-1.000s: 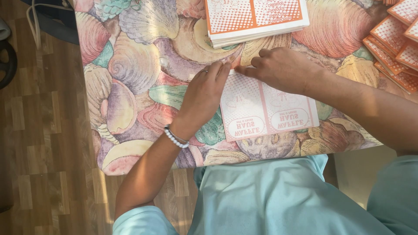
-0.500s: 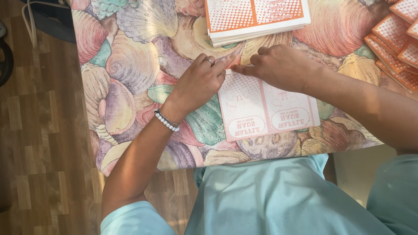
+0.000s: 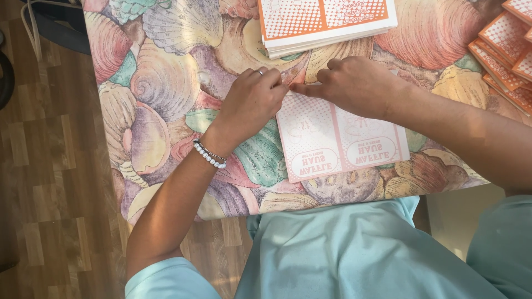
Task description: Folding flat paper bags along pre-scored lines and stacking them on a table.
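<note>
We look down on a wooden plank floor (image 3: 50, 166) and, above it, a desk (image 3: 166, 83) covered with a cloth printed in large pastel seashells. At its far edge lies a stack of flat orange-and-white printed cardboard sheets (image 3: 327, 22), kept square and within reach, and at the right edge sits a row of small orange dotted cartons (image 3: 504, 50), overlapping one another.

Just in front of us, near the desk's front edge, lies a single flat pale pink cardboard sheet with a dotted pattern (image 3: 341, 147), its print upside down to us; we judge it lies this way so that its far edge can be worked.

Our right hand (image 3: 360, 86) rests flat on the sheet's far part, pinning it down, forefinger stretched along the top left corner. Our left hand (image 3: 252, 102), wearing a ring and a white bead bracelet (image 3: 209, 155), has its fingers pinched together at that same corner, seemingly gripping the sheet's edge to lift or crease it.
</note>
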